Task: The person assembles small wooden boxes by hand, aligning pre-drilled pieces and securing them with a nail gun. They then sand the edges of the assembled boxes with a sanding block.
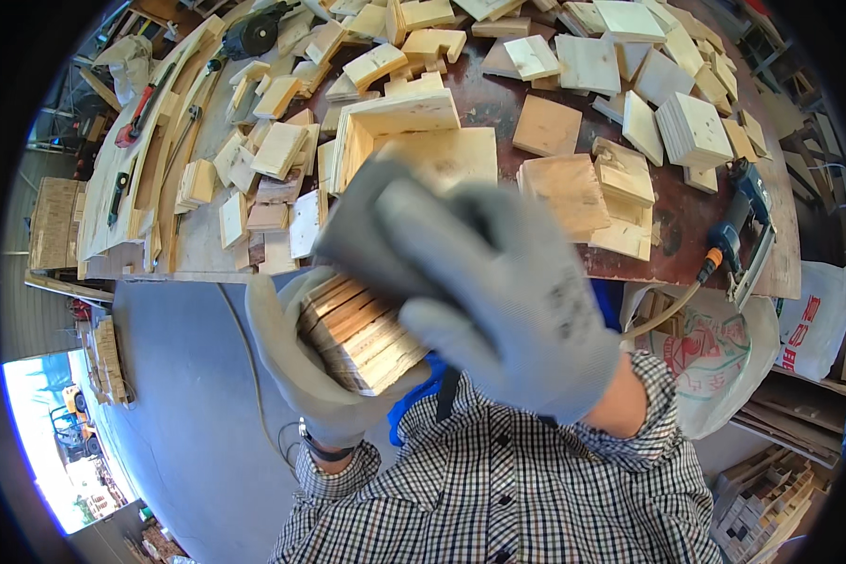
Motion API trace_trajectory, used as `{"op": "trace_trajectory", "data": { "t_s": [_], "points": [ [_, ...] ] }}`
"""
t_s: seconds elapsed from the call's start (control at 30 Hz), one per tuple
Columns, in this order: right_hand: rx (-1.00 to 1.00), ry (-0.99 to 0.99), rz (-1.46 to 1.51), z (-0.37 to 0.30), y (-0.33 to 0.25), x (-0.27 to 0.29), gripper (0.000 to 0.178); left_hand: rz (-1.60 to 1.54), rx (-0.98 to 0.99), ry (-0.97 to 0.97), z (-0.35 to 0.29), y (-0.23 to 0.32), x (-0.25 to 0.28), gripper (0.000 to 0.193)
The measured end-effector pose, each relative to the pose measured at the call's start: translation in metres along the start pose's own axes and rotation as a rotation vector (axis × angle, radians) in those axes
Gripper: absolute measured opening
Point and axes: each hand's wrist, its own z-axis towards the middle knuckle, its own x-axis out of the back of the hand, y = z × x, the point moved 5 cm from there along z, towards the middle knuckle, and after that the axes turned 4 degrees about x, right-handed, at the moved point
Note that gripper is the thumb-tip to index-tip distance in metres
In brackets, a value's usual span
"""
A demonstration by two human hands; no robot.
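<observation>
My left hand (324,390), in a grey work glove, grips a block of layered wood (362,334) just in front of the table edge. Its striped end faces up toward me. Over that block, my gloved right hand (498,291) is closed round a dark grey block (376,221) that looks like a sanding block, smeared by motion. The dark block hides the far part of the wood; whether the two touch I cannot tell. Directly behind stands an open wooden box (399,113) on the table, partly covered by my right hand.
Piles of cut wood pieces (587,61) cover the dark red tabletop (672,211). A blue air nailer (747,216) with a hose lies at the right edge. Long strips (164,155) and a red-handled tool (136,117) lie left. White bags (724,348) stand below right.
</observation>
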Motion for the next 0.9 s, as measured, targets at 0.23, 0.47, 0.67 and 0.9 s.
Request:
{"op": "trace_trajectory", "data": {
  "t_s": [0.23,0.47,0.67,0.9],
  "points": [
    [-0.054,-0.019,0.135,-0.054,0.003,-0.017,0.062,0.000,0.034,-0.066,0.004,-0.006,-0.004,0.139],
    [0.027,0.036,0.140,-0.028,-0.010,-0.003,0.070,0.039,0.180,0.023,0.005,-0.019,-0.011,0.135],
    [-0.262,0.042,0.142,-0.055,0.052,-0.029,0.068,-0.102,0.274,0.056,0.009,-0.016,-0.006,0.134],
    [0.095,-0.010,-0.077,-0.021,-0.019,-0.008,0.060,-0.309,0.447,0.019,0.005,-0.028,-0.008,0.135]
  ]
}}
